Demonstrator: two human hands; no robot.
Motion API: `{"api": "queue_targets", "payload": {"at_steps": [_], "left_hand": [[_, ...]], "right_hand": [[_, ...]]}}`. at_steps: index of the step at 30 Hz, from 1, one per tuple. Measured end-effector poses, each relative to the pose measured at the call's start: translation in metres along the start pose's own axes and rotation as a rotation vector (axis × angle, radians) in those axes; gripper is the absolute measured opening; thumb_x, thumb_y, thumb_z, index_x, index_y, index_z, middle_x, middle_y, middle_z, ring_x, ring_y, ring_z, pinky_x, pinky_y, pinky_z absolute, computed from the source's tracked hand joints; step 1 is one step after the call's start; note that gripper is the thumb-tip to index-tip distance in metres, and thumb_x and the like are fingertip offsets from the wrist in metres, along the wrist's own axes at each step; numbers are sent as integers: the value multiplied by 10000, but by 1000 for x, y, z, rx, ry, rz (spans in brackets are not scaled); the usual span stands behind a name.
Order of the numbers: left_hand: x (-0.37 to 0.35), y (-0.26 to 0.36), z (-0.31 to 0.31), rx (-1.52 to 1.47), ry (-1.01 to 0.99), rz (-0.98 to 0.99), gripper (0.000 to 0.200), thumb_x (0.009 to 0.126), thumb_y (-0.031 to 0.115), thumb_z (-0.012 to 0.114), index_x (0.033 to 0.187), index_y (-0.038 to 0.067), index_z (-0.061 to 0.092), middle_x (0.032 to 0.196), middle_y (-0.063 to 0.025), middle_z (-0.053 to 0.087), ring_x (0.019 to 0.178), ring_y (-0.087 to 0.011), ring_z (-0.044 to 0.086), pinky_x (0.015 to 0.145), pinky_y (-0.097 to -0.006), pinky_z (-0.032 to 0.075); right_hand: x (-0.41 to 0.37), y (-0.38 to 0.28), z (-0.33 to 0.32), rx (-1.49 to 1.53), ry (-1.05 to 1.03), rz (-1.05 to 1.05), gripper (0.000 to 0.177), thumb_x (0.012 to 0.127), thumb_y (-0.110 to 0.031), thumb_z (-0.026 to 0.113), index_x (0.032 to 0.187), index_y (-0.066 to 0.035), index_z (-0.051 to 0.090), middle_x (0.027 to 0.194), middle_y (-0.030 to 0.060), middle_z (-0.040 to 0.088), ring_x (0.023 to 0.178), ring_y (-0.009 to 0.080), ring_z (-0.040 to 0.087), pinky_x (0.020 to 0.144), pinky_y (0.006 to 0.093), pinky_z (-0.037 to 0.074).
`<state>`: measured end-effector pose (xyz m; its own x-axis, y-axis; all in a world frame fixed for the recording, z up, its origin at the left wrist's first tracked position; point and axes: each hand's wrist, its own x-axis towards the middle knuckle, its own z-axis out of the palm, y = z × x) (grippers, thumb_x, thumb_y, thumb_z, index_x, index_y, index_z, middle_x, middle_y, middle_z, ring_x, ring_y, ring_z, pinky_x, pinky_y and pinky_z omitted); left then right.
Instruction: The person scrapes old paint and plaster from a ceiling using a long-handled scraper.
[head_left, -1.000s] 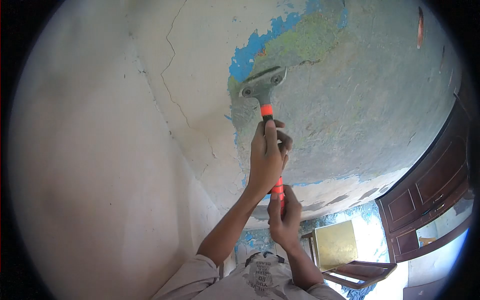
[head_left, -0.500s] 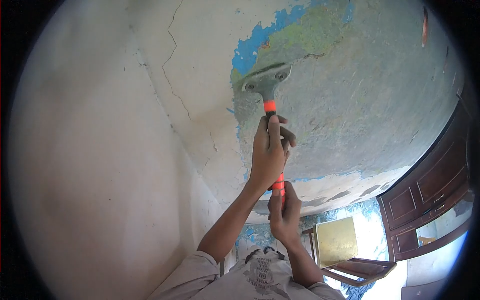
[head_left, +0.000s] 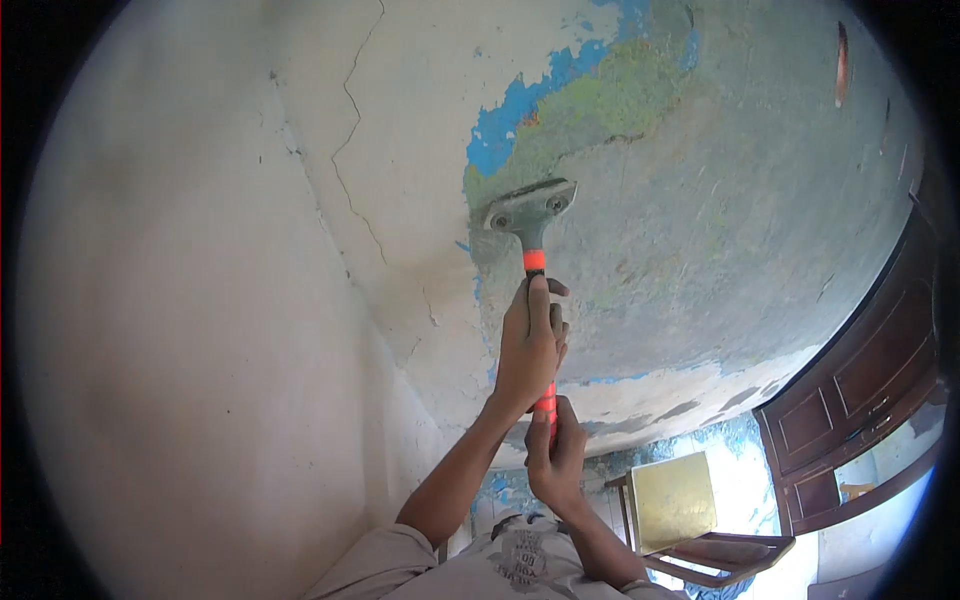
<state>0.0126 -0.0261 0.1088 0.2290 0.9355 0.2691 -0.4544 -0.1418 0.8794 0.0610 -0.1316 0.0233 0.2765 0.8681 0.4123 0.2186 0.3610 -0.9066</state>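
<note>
Both my hands grip one long-handled paint scraper (head_left: 532, 225), its wide grey head tilted against the wall and its handle banded in red and black. My left hand (head_left: 532, 340) wraps the upper handle just below the head, thumb laid along it. Lower down, my right hand (head_left: 557, 455) closes round the red end of the handle. The blade lies over bare grey-green wall (head_left: 640, 240), just below a patch of green and blue old paint (head_left: 510, 120). Cream paint (head_left: 420, 130) still covers the wall left of the blade.
A long crack (head_left: 350, 120) runs down the cream paint, near the corner with the left wall (head_left: 200, 350). Below right stands a wooden chair (head_left: 675, 500) with a yellowish seat. Dark brown cabinets (head_left: 850, 410) line the right side.
The scraper and both hands have moved down the wall, toward my body, drawing the blade away from the green and blue patch. My grip is the same.
</note>
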Motion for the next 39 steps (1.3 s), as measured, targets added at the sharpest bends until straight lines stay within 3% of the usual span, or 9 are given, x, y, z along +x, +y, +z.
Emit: {"api": "queue_targets", "payload": {"at_steps": [2, 5, 9, 12, 18, 21, 27, 30, 39], "left_hand": [[4, 3, 2, 11, 1, 18, 395, 1105, 413, 370, 960, 76, 516, 582, 79, 292, 433, -27, 251, 384, -230, 236], [15, 18, 9, -150, -36, 16, 405, 1100, 427, 377, 866, 105, 450, 581, 72, 306, 427, -41, 254, 379, -238, 239], [5, 13, 0, -20, 1, -56, 422, 1095, 441, 384, 815, 125, 394, 588, 63, 325, 428, -52, 272, 376, -250, 250], [8, 19, 3, -6, 13, -53, 427, 1093, 448, 388, 818, 121, 400, 595, 61, 333, 431, -51, 286, 377, -252, 257], [10, 26, -2, 53, -3, -84, 427, 1095, 441, 378, 821, 114, 407, 586, 60, 336, 416, -54, 301, 371, -249, 264], [12, 23, -2, 78, -10, -61, 423, 1096, 432, 373, 819, 114, 406, 572, 59, 337, 398, -55, 301, 359, -252, 262], [13, 28, -4, 125, -16, -38, 478, 1076, 513, 381, 796, 125, 379, 546, 55, 276, 390, -58, 240, 327, -259, 219], [12, 26, -5, 150, 2, -47, 484, 1071, 523, 389, 796, 125, 380, 543, 55, 272, 391, -57, 240, 328, -258, 220], [12, 33, -3, 186, -10, -51, 479, 1078, 503, 381, 797, 116, 388, 554, 50, 308, 404, -52, 270, 349, -253, 232]], "right_hand": [[2, -8, -3, 81, -31, 100, 245, 1048, -200, 516, 1083, 29, 597, 635, 19, 520, 567, 81, 455, 509, 290, 357], [11, -29, -4, 130, -48, 72, 323, 1075, -293, 460, 1078, 11, 567, 596, -35, 470, 494, 30, 422, 449, 226, 327], [1, -8, 4, 41, -43, 19, 344, 1080, -302, 449, 1112, 24, 555, 586, -33, 473, 490, 30, 443, 449, 226, 343], [1, -12, 3, 73, -62, 63, 273, 1064, -202, 486, 1167, 41, 555, 636, 54, 533, 573, 102, 481, 530, 302, 385], [4, -23, 11, 45, -52, 86, 270, 1063, -196, 487, 1182, 43, 524, 676, 103, 591, 587, 144, 549, 531, 339, 412], [1, -12, 17, 48, -28, 6, 330, 1079, -291, 435, 1167, 17, 513, 628, -7, 502, 497, 51, 466, 455, 236, 360], [4, -15, 30, 101, 12, -4, 295, 1079, -284, 438, 1113, 5, 492, 633, -9, 495, 500, 52, 460, 456, 238, 367], [-6, -15, 29, 81, -16, 78, 270, 1063, -187, 479, 1186, 52, 508, 711, 142, 599, 581, 163, 549, 530, 349, 415], [-2, -19, 34, 93, 30, 12, 289, 1065, -204, 477, 1187, 56, 510, 709, 151, 596, 585, 165, 567, 523, 357, 411]]}}
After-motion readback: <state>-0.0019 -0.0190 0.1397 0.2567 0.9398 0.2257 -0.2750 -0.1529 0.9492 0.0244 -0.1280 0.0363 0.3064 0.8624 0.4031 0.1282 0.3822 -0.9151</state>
